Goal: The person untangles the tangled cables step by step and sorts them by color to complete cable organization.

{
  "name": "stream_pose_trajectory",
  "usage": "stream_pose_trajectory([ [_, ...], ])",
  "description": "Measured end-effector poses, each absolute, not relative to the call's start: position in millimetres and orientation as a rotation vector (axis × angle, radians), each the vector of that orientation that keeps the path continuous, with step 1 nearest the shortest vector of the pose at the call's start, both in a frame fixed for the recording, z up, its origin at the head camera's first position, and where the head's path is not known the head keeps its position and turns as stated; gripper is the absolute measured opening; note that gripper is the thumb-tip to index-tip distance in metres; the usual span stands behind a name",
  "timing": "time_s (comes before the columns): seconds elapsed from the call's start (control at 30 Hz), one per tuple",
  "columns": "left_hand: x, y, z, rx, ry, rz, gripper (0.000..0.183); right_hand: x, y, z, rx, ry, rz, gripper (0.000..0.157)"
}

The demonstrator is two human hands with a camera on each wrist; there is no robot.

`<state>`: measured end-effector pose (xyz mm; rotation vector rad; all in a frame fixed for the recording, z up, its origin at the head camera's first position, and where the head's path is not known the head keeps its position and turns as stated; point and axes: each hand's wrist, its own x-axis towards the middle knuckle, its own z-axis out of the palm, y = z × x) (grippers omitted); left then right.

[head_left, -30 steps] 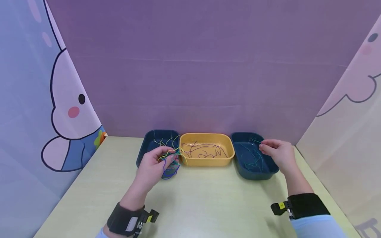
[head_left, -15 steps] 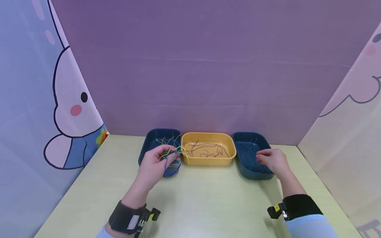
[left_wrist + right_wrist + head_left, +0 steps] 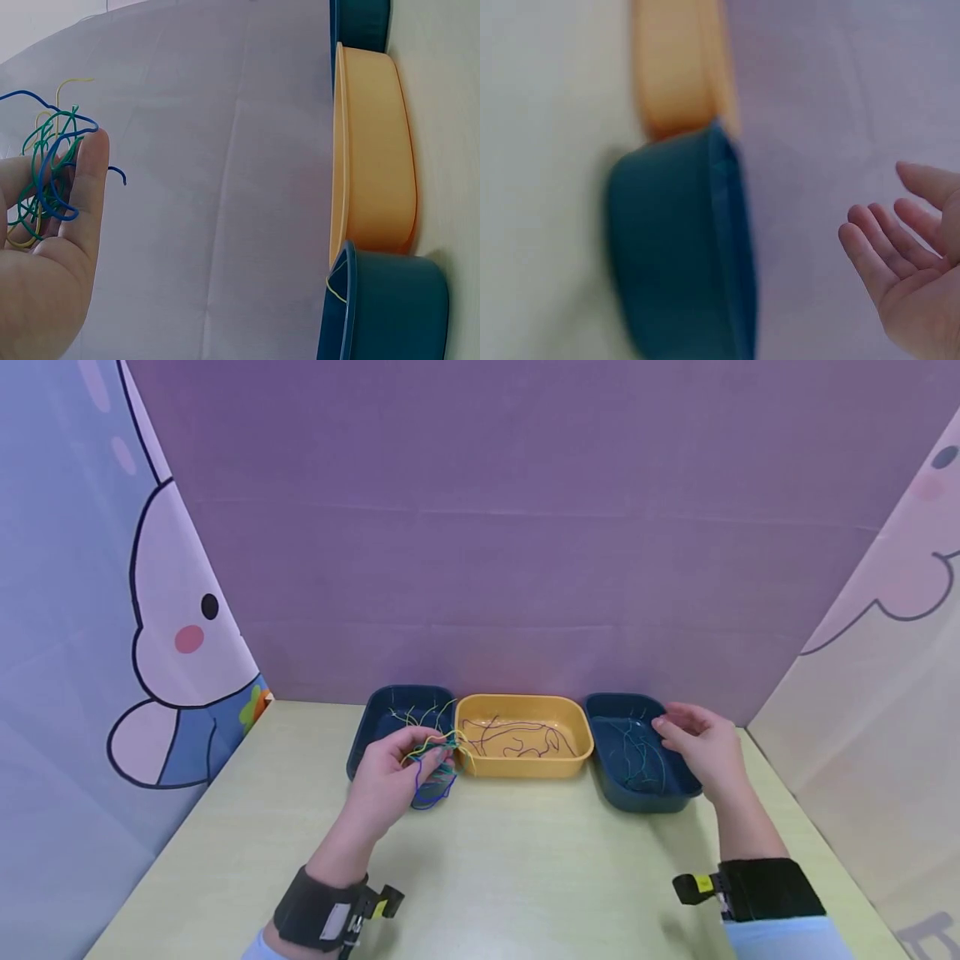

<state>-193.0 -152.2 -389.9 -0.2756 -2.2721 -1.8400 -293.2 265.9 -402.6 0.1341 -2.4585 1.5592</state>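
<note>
My left hand pinches a loose tangle of thin wires in blue, green and yellow, over the near end of the left dark blue bin. In that bin lie several yellow wires. Above the right rim of the other dark blue bin is my right hand. Its fingers are parted and hold nothing in the right wrist view. Thin green wires lie loosely on this bin's floor. Between the two stands a yellow bin with several dark, purplish wires.
The three bins stand side by side at the back of a pale table, close to a purple backdrop. Printed cloth panels rise on both sides. Each wrist carries a black strap with a small camera.
The right hand dipped into the right bin with a green wire, let it go, and came back up to the right. My left hand stays almost still with its tangle.
</note>
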Motion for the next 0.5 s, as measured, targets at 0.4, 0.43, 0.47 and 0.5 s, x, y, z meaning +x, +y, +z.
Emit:
stream_pose_trajectory([
  [0.4, -193.0, -149.5, -392.2, -0.271, -2.282, -1.843, 0.012, -244.7, 221.6, -386.9, 0.393, -1.828, 2.058, 0.04],
  [0.43, -193.0, -149.2, -392.3, -0.275, -2.279, -1.852, 0.012, -242.5, 219.3, -389.7, 0.393, -1.816, 2.069, 0.039],
  [0.47, -193.1, -149.0, -392.5, -0.278, -2.277, -1.858, 0.012, -240.6, 217.5, -392.8, 0.385, -1.812, 2.072, 0.038],
  [0.5, -193.2, -148.7, -392.7, -0.283, -2.276, -1.866, 0.012, -239.2, 216.1, -396.2, 0.381, -1.805, 2.084, 0.038],
])
